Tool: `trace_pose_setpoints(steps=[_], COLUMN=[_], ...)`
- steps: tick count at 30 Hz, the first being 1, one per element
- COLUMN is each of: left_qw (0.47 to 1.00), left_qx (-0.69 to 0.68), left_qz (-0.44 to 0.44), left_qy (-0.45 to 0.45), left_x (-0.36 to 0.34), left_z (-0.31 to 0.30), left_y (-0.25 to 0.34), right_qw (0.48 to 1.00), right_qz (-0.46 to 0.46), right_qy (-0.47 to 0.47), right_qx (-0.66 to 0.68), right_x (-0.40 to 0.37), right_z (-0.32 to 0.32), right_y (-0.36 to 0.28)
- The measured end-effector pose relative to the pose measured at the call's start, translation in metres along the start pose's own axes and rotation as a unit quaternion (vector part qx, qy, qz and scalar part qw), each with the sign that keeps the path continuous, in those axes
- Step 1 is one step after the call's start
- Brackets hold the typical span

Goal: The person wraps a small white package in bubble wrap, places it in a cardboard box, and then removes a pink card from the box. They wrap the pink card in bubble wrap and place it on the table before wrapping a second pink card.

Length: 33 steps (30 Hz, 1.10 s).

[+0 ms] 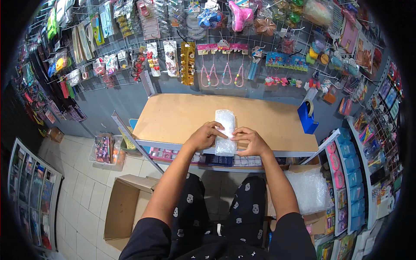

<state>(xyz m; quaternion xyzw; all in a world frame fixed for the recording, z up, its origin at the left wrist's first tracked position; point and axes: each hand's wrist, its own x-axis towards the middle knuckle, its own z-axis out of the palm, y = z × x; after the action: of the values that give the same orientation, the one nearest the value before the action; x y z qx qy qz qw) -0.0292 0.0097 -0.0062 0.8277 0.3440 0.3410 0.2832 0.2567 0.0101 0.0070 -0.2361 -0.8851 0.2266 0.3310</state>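
A long, narrow bubble-wrapped package (225,117) lies lengthwise across the front edge of the wooden tabletop (182,115), its near end reaching past that edge. What is inside the wrap cannot be made out. From the left, my left hand (204,136) holds the package, fingers bent over its middle. My right hand (251,141) grips the opposite side, its fingertips pressed against the wrap close to the left fingers. Both hands are closed on the plastic.
A blue tape dispenser (307,118) stands at the tabletop's right end. More bubble wrap (307,190) lies to my right. An open cardboard box (121,208) sits on the floor at left, near a plastic bin (106,151). Small goods hang on the wall grid (173,43) behind.
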Motion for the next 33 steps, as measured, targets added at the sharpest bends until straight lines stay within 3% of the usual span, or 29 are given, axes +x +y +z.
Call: trace_pose_setpoints(steps=[2, 5, 12, 20, 21, 28, 33], left_qw=[1.000, 0.993, 0.999, 0.997, 0.999, 0.994, 0.994], left_qx=[0.014, 0.062, 0.006, 0.053, 0.018, 0.075, 0.086], left_qz=[0.008, 0.101, 0.034, 0.060, 0.027, 0.066, 0.032], left_qy=[-0.001, 0.028, 0.001, 0.015, 0.005, -0.044, -0.062], left_x=[0.000, 0.002, 0.001, 0.002, 0.001, 0.009, -0.001], left_z=[-0.002, 0.001, -0.001, 0.000, -0.001, -0.008, -0.009], left_y=[0.003, -0.009, -0.003, -0.004, -0.001, 0.004, 0.021], right_qw=[0.999, 0.997, 0.999, 0.998, 0.998, 0.988, 0.991], right_qz=[0.003, -0.004, 0.022, 0.059, 0.065, 0.131, 0.107], right_qy=[-0.011, 0.004, 0.011, -0.001, 0.004, 0.061, 0.076], right_qx=[-0.036, -0.072, -0.045, 0.016, 0.008, 0.048, 0.019], right_x=[-0.001, -0.002, 0.000, 0.004, 0.004, -0.001, -0.005], right_z=[0.001, 0.005, 0.007, 0.005, 0.006, 0.010, 0.012], right_y=[-0.003, -0.001, -0.006, 0.001, -0.004, 0.004, 0.009])
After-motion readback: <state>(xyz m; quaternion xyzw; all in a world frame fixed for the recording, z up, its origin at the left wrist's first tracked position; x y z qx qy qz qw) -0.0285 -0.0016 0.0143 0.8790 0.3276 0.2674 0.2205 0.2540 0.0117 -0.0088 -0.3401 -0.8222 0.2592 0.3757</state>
